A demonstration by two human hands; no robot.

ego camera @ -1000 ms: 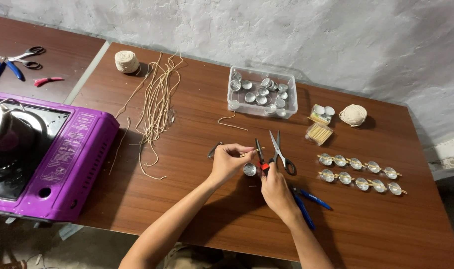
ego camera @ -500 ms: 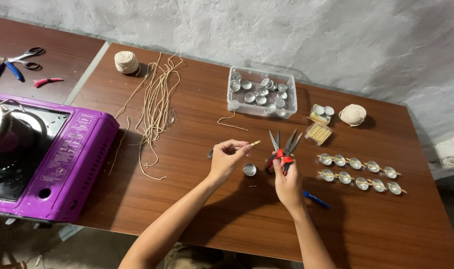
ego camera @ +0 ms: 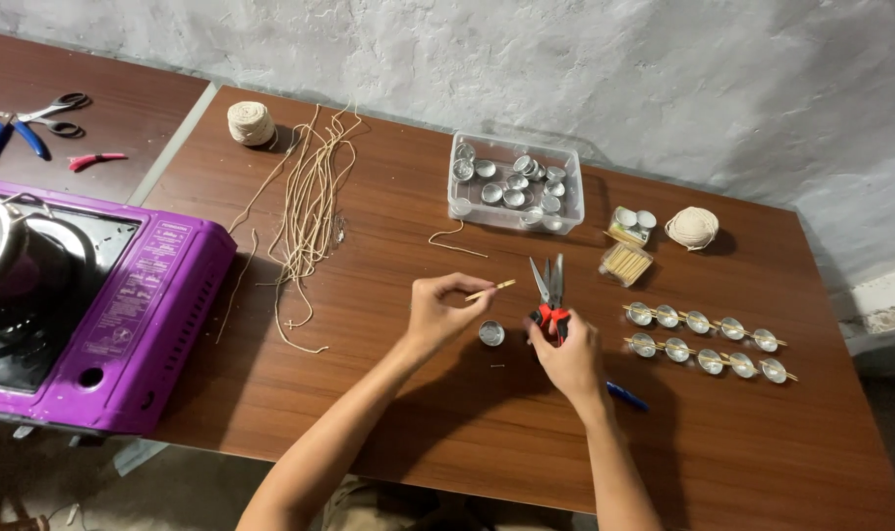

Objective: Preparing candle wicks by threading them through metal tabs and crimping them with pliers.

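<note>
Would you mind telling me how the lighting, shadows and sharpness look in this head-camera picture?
In the head view, the light is soft and even; both forearms cast broad dark shadows on the brown table. The metal cups in rows glint, and the purple stove shows a mild sheen. The left hand, its thin stick and the right hand gripping red-handled snips look sharp, without motion blur.

Two bare forearms rise from the bottom edge of the frame toward its centre, slim and long, with no sleeve showing anywhere along them. The left hand [ego camera: 437, 315] and the right hand [ego camera: 568, 356] carry no gloves, rings, bracelets or watch that can be seen. The fingers are slender; the nails are too small to make out. At the bottom centre, between the arms, a patch of pale clothing shows.
</note>
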